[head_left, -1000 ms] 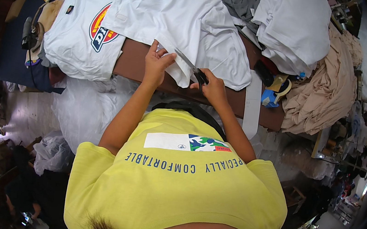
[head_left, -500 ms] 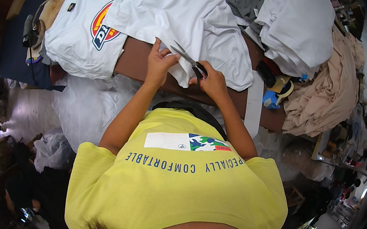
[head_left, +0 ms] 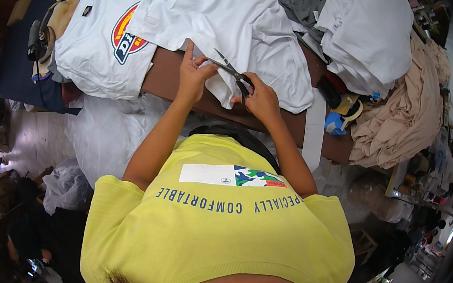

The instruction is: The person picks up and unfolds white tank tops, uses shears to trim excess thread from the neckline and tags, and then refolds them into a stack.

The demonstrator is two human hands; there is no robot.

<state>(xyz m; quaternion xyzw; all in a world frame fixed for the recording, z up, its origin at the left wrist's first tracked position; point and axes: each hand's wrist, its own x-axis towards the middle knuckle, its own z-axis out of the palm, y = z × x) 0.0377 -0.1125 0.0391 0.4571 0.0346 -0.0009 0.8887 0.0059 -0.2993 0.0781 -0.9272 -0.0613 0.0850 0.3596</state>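
A plain white T-shirt lies spread on the brown table, its near edge hanging over toward me. My left hand is at that edge, index finger stretched along the cloth, thumb and other fingers closed on the hem. A pair of black-handled scissors is in my right hand, with fingers in the handle loops. The blades are parted and point left, over the hem beside my left thumb. Whether a thread lies between them is too small to tell.
A white T-shirt with a printed logo lies at left, near an iron. At right are a white cloth pile, a tape roll and beige fabric. Clear plastic hangs below the brown table edge.
My left hand has shifted slightly, its index finger stretching further up along the cloth. The scissors have moved a little left with my right hand, their blades still parted.
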